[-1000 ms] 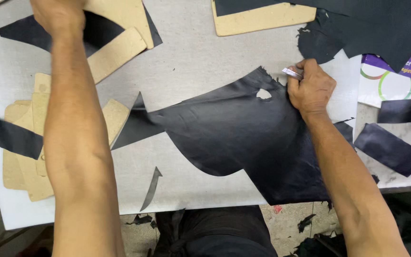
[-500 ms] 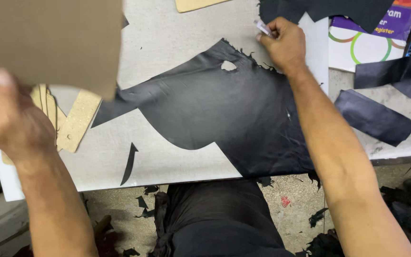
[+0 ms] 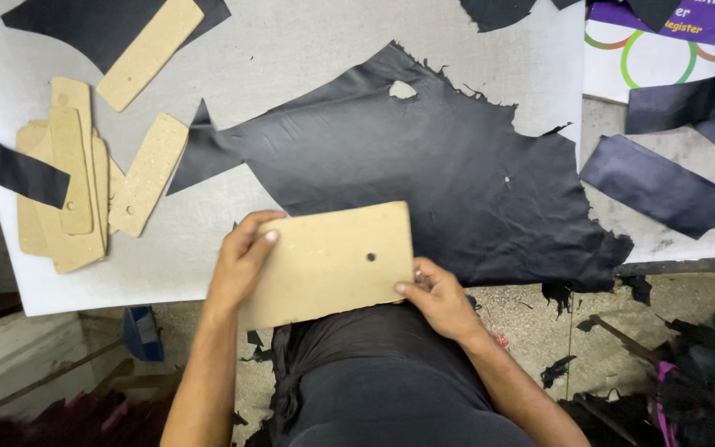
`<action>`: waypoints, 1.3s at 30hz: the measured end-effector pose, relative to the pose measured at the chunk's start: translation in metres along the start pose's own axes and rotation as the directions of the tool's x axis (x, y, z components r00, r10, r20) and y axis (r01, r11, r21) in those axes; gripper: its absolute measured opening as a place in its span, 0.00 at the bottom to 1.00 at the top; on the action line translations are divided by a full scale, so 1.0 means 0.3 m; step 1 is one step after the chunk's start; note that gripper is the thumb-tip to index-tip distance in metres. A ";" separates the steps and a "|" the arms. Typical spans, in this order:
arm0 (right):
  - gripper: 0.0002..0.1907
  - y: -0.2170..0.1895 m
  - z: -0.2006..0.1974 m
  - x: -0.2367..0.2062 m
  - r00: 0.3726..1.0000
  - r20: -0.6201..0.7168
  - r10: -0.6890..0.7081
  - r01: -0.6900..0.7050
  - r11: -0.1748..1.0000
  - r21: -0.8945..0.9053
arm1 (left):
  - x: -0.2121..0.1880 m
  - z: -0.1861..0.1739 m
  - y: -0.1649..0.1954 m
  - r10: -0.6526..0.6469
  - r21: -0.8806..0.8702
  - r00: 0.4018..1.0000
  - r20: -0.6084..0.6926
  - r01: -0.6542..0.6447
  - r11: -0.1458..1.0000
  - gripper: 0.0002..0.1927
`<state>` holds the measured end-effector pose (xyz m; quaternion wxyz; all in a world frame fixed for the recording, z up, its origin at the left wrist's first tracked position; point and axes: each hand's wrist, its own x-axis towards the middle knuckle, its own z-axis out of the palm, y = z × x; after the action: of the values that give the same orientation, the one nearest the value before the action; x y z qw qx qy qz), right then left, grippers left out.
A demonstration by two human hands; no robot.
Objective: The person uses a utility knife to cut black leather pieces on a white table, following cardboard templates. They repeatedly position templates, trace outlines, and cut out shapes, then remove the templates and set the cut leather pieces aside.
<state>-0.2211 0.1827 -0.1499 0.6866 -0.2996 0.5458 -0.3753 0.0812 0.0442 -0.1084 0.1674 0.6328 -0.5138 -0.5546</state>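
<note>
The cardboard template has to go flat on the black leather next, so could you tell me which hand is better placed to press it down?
Probably the left hand: its fingers lie on the template's face, while the right hand only pinches the lower corner beside the leather.

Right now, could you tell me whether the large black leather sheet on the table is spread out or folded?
Spread out: the black leather sheet lies flat in one layer.

The board [image 3: 333, 263] sits at the table's [image 3: 308, 50] near edge, between the left hand [image 3: 237, 265] and the right hand [image 3: 439, 298], overlapping the near part of the leather [image 3: 424, 165]. Left of the leather lies a stack of templates [image 3: 64, 199]. Right of it lies a strip [image 3: 657, 185], with a booklet [image 3: 655, 50] behind.
</note>
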 end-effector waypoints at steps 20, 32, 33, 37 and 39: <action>0.36 -0.266 -0.109 0.220 0.807 -0.567 -0.165 -0.031 0.947 -0.320 | 0.064 0.121 0.049 0.576 0.707 0.813 0.085 -0.457 0.540 0.28; 0.43 -0.141 0.019 -0.024 0.912 -0.397 0.101 -0.206 0.951 -0.231 | 0.126 0.013 0.183 0.440 0.764 0.843 0.311 -0.497 0.411 0.20; 0.44 -0.161 0.006 -0.010 0.905 -0.407 0.127 -0.250 0.931 -0.265 | 0.126 0.021 0.189 0.441 0.768 0.844 0.307 -0.493 0.409 0.21; 0.40 -0.271 -0.090 0.110 0.878 -0.474 0.065 -0.259 0.897 -0.357 | 0.107 0.061 0.193 0.445 0.793 0.851 0.278 -0.465 0.394 0.24; 0.41 -0.312 -0.129 0.154 0.886 -0.457 0.077 -0.317 0.821 -0.476 | 0.099 0.075 0.189 0.435 0.797 0.859 0.269 -0.452 0.401 0.24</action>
<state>-0.2707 0.0934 -0.1059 0.4777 -0.3329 0.7911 -0.1873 0.0308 0.0037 -0.0872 -0.0205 0.4686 -0.8648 -0.1792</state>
